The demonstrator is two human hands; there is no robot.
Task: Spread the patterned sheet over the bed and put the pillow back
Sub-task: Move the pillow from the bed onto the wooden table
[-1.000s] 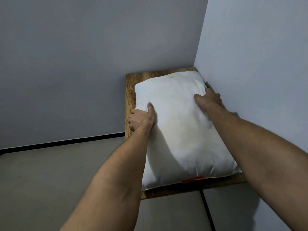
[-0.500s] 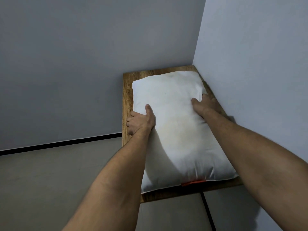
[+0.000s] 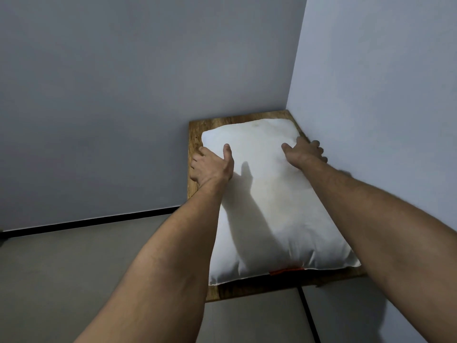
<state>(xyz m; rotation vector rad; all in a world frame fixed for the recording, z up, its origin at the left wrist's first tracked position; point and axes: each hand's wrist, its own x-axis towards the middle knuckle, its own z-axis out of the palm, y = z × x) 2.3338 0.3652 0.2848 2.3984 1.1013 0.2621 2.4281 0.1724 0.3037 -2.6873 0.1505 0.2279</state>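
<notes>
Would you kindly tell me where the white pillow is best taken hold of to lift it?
Take the pillow by its two long side edges, reaching from the near short end with the orange tag. It lies lengthwise into a wall corner, boxing in the far end; wide and soft, it probably needs both sides held, as the left hand and right hand do.

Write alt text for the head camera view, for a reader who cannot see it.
A left hand and right hand hold opposite sides of a white pillow lying on a wooden board in a corner of grey walls.
</notes>
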